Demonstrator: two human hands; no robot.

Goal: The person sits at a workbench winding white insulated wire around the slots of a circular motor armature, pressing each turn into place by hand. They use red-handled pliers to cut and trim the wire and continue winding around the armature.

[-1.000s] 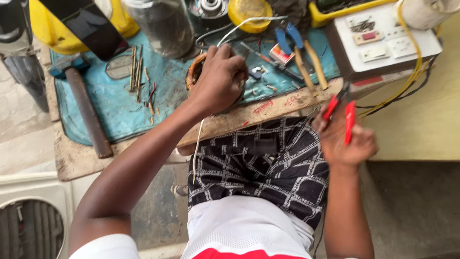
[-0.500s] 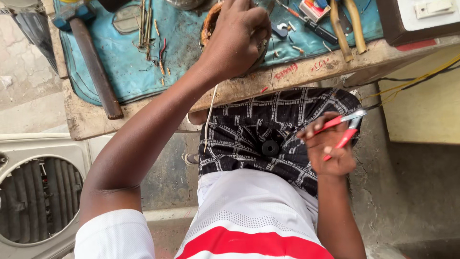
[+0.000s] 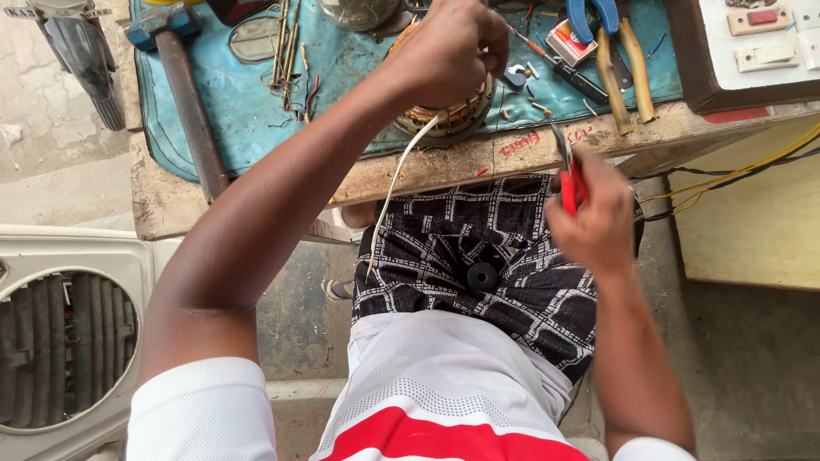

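My left hand (image 3: 448, 51) is closed over a round copper-wound motor coil (image 3: 448, 115) lying on the blue mat (image 3: 248, 111) at the bench's front edge. A white wire (image 3: 389, 192) hangs from the coil down toward my lap. My right hand (image 3: 594, 213) grips red-handled pliers (image 3: 570, 179) below the bench edge, their jaws pointing up toward the wood. A small black round part (image 3: 483, 276) rests on my checked shorts.
A hammer (image 3: 184, 94) lies on the mat's left. Blue and yellow-handled pliers (image 3: 619, 60), a screwdriver (image 3: 564, 72) and small screws sit to the right. A white switch board (image 3: 769, 43) is at top right, with yellow cables (image 3: 735, 175). A white fan housing (image 3: 60, 341) stands lower left.
My right hand with the red pliers has risen from my lap toward the bench edge. My left hand stays on the coil. The view has shifted slightly.
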